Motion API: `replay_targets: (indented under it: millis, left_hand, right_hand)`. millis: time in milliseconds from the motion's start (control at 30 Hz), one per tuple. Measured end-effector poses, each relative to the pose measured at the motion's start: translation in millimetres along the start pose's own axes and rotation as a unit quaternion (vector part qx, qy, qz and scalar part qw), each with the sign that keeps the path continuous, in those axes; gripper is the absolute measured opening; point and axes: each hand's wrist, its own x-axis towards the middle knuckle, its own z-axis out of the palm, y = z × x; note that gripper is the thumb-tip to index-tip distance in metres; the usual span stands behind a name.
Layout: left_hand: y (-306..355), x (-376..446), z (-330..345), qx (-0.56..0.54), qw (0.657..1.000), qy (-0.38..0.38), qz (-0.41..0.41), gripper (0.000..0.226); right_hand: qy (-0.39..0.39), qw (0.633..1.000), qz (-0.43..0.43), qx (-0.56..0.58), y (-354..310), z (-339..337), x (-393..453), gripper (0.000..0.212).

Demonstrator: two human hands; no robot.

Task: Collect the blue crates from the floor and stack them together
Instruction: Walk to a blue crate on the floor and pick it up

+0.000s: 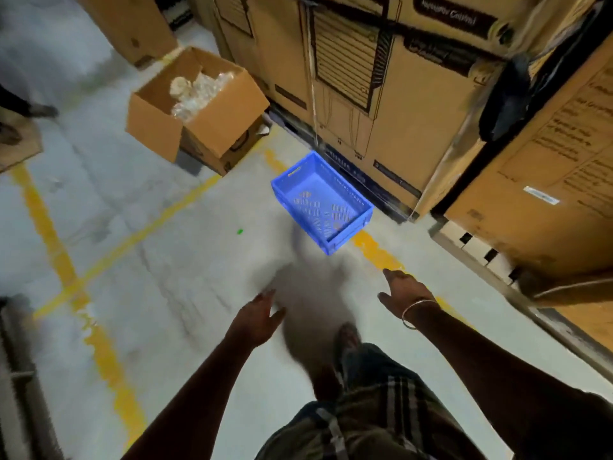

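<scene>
Tall cartons (358, 78) stand beyond both hands. An open box (199, 111) sits far ahead of the left hand (257, 322), to its left. One blue crate (321, 202) rests upright on the floor (166, 227), ahead of and between the hands, touching neither. The right hand (399, 295), a bangle (414, 310) at its wrist, and the left are both empty, fingers spread.
</scene>
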Motion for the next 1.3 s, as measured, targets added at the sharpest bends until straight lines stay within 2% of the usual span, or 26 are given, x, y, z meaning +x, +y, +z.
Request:
replay_targets:
  millis: [200,333,533,700,900,933,1033,1100,1200,1300]
  left_hand:
    - [-6,129,-61,0.048,0.998,-0.045,0.016,0.069]
    - [-13,203,-95,0.067,0.993,-0.083,0.05,0.085]
    - [-18,304,-127,0.102,0.982,-0.131,0.092,0.07]
    - [-37,402,-124,0.164,0.958,-0.197,0.131,0.063]
    - [-55,480,-132,0.159,0.94,-0.232,0.193,0.061]
    - [-59,497,-130,0.165,0.936,-0.24,0.196,0.064]
    - [-77,553,-117,0.191,0.927,-0.249,0.203,0.092]
    - [-89,591,-101,0.205,0.925,-0.248,0.201,0.098]
    - [-102,633,-75,0.218,0.923,-0.252,0.191,0.07]
    - [-113,666,-45,0.219,0.921,-0.253,0.198,0.061]
  right_hand:
    - [-0.022,0.996,0.059,0.065,-30,-9,97,0.066]
    - [-0.034,0.989,0.105,0.096,-50,-17,151,0.061]
    - [-0.021,0.976,0.153,0.156,-101,-14,209,0.067]
    - [-0.003,0.949,0.229,0.216,-131,6,266,0.07]
    - [-0.034,0.916,0.283,0.282,-172,53,339,0.069]
    - [-0.037,0.914,0.285,0.287,-175,63,357,0.07]
    - [-0.04,0.906,0.293,0.303,-174,99,415,0.07]
    - [-0.042,0.901,0.299,0.311,-167,119,453,0.071]
    - [-0.029,0.887,0.328,0.323,-149,145,500,0.071]
    - [-0.003,0.877,0.36,0.319,-129,168,541,0.069]
